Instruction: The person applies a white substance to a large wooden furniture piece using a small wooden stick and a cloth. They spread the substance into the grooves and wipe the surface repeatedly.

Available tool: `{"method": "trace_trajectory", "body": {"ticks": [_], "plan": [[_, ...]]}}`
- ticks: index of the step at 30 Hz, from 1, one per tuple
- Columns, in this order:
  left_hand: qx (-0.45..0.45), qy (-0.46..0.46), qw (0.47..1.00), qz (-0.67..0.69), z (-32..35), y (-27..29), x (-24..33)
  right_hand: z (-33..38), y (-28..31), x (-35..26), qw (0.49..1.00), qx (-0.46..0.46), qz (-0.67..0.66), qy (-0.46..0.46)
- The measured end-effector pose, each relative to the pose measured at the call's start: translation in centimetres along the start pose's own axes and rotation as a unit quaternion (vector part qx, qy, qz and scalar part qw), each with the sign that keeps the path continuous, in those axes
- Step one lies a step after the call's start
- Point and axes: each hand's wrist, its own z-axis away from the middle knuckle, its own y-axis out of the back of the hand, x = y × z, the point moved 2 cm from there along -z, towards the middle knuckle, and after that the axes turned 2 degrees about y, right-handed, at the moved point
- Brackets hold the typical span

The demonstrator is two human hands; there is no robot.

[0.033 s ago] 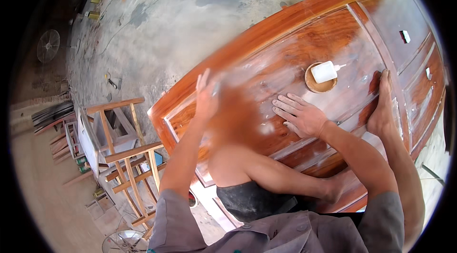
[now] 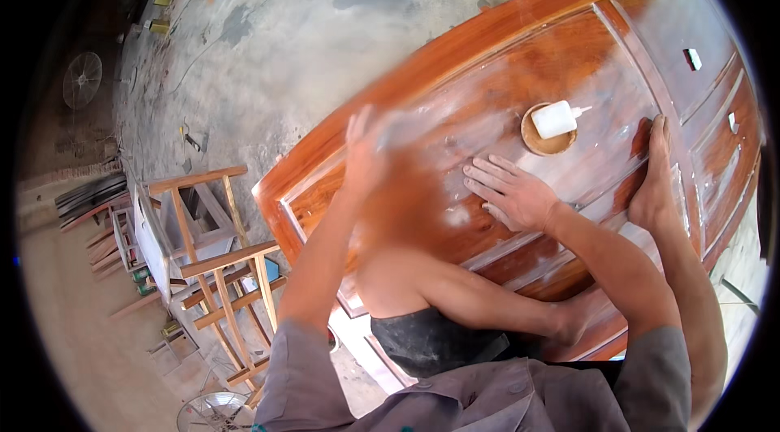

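A large reddish-brown wooden panel [image 2: 520, 75] with raised frame strips and whitish, dusty patches lies under both hands. Fingers stretched and slightly spread, my right hand [image 2: 513, 192] rests flat on it. Motion smears my left hand [image 2: 367, 148] near the panel's left long edge; a pale grey blur beside its fingers could be something held, but I cannot make it out. Just beyond my right hand, a white squeeze bottle [image 2: 555, 118] with a thin nozzle lies tilted in a shallow round wooden dish [image 2: 543, 144].
My bare foot [image 2: 652, 180] is on the panel at right, my bent knee [image 2: 398, 282] near its close end. Wooden stool-like frames [image 2: 219, 270] stand at left on the concrete floor [image 2: 252, 75]. A fan [image 2: 84, 79] is farther left. Small objects [image 2: 691, 59] lie on the far panel.
My left hand has shifted a little to the right and away from me over the panel. My right hand, the bottle and the dish stay nearly where they were.
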Motion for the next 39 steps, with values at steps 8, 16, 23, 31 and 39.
{"method": "trace_trajectory", "body": {"ticks": [8, 16, 23, 31, 39], "plan": [[-0.087, -0.017, 0.995, -0.051, -0.4, 0.9, -0.7, -0.5, -0.7, -0.1, 0.998, 0.061, -0.020, 0.005], [-0.046, -0.047, 0.998, -0.001, -9.8, -6.7, 7.5, -0.8, -0.2, -0.1, 0.997, 0.047, -0.055, 0.013], [-0.007, -0.074, 0.997, 0.025, -12.9, -9.7, 8.6, -1.9, 0.2, -0.7, 0.999, 0.006, -0.031, 0.013], [-0.051, -0.091, 0.992, -0.075, -4.3, -2.2, 1.0, -1.3, 0.2, 0.2, 0.998, -0.029, -0.050, -0.007], [-0.044, -0.031, 0.998, -0.019, -9.7, -6.5, 6.4, -2.2, -0.7, -0.5, 0.996, 0.059, -0.060, 0.002]]}}
